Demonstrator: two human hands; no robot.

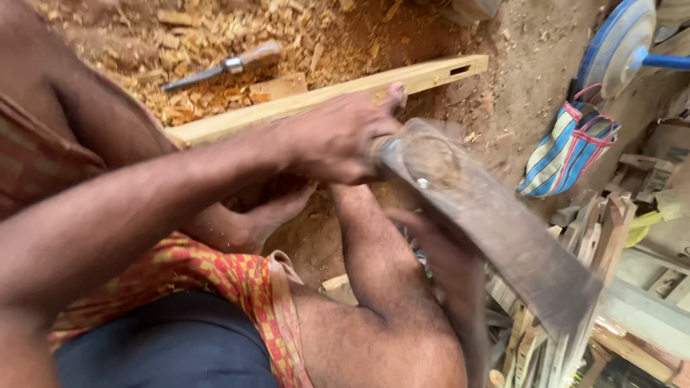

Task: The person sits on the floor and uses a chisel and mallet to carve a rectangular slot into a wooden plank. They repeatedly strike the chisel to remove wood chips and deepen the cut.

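My left hand is closed around the handle of a big, broad steel chopping blade. The blade slants down to the right and is blurred by motion. Just below it is my right hand, also blurred; what it holds or touches is hidden. I sit on the ground in a red-and-yellow checked cloth, with a bare foot under my left hand. A long pale wooden plank with a cut slot near its far end lies just beyond that hand.
A chisel with a wooden handle lies on wood chips behind the plank. A striped bag and a blue-rimmed disc are at the right. Wooden slats and offcuts crowd the lower right.
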